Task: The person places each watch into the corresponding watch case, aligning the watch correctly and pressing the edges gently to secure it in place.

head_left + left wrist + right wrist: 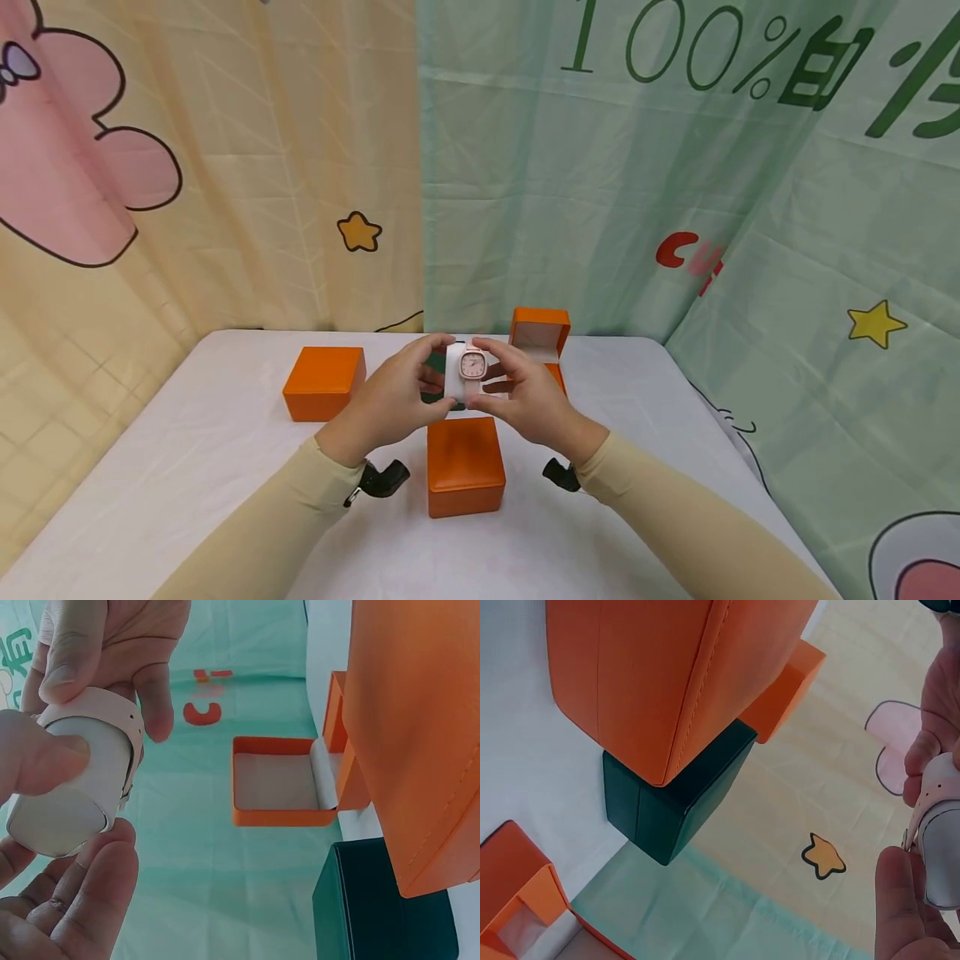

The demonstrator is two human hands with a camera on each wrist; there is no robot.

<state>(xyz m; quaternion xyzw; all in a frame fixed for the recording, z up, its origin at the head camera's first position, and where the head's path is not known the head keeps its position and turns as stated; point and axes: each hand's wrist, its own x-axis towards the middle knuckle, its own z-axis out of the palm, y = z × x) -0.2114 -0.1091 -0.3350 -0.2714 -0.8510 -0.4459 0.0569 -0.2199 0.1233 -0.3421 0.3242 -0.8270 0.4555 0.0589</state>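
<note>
A pale pink wristwatch [473, 367] with a squarish face is strapped round a white cushion [453, 379], held up above the table with its dial towards the head camera. At the cushion's left end, my left hand [386, 404] grips with thumb and fingers; the left wrist view shows the thumb [52, 761] pressed on the white end. My right hand [536, 404] holds the watch from the other side, thumb below and fingers above. Beneath both hands is a closed orange box [465, 458].
Another closed orange box [324, 383] stands at the left. Behind the right hand, an orange box [540, 329] has its lid raised, showing a pale lining. A dark green box [390, 900] is mostly hidden behind the hands. Printed curtains [495, 183] hang behind the white-covered table [630, 400].
</note>
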